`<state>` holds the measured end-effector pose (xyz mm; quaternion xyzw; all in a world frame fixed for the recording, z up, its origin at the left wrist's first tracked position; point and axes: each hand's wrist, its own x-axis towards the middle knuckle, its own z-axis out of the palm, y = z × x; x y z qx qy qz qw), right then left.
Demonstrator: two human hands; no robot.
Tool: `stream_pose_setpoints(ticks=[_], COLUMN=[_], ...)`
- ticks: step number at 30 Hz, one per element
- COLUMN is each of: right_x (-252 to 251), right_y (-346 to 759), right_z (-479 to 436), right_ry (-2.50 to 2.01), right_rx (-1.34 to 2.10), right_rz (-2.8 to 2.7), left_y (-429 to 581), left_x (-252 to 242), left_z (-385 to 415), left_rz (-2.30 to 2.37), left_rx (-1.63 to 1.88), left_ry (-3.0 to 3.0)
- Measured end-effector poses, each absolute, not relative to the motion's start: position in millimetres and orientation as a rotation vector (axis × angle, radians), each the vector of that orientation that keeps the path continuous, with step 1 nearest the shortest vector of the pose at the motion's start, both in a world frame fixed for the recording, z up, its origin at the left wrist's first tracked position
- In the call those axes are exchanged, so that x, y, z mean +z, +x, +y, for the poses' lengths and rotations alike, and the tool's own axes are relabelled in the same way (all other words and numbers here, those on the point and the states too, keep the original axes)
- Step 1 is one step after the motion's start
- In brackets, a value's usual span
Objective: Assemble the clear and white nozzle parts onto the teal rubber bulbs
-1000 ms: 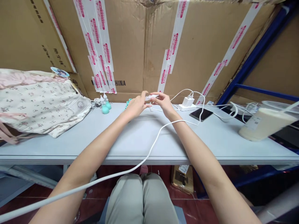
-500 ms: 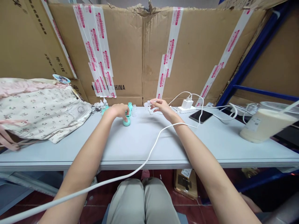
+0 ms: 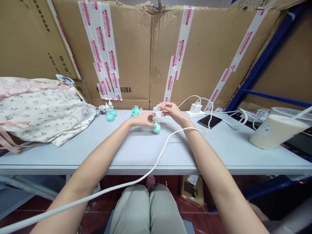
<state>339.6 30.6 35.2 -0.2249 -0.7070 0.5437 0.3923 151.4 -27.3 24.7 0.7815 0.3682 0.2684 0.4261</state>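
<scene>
1. The left hand (image 3: 147, 119) has its thumb and fingers clamped on a mint-green, round-bellied bulb (image 3: 156, 129), whose open mouth tilts away to the left. The bulb sits near mid-table, well back from the front edge (image 3: 151, 170); whether it touches the surface cannot be told.
2. The right hand (image 3: 170, 110) pinches a small clear plastic piece (image 3: 156, 111) between thumb and fingertips, just behind and above the bulb. The hands are close together, with only a narrow gap between their fingers.
3. Toward the rear edge, beyond the left hand, stands a cluster of open mint-green bulbs (image 3: 136, 109) with a small clear cylinder (image 3: 140, 111) beside it.
4. Farther left, two mint-green bulbs with pale pointed tips (image 3: 110, 117) stand near the cream floral fabric bag (image 3: 44, 110), which takes up the left end.
5. Between the hands and the front edge spreads a broad stretch of pale grey tabletop (image 3: 143, 148); a long white cable (image 3: 129, 183) cuts across this room and over the right forearm.
6. Rightward, a white plug adapter (image 3: 195, 107) and a flat black phone (image 3: 209, 121) narrow the space; a lidded plastic cup of beige drink (image 3: 266, 133) stands farther right.
7. A tall brown cardboard wall (image 3: 134, 55) bounds the rear.
</scene>
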Motion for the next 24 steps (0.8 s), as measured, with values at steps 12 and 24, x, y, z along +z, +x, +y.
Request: stream_pose_setpoints(ticks=[12, 24], right_x=[33, 33], right_y=[350, 348], right_z=[41, 43], right_ry=[-0.561, -0.711], right_rx=[1.386, 1.201], right_rz=[-1.714, -1.895], left_y=[193, 167], left_x=[-39, -2], left_z=[-11, -10], left_rz=[1.14, 1.513], left_rx=[1.087, 1.409], left_ry=[1.983, 1.97])
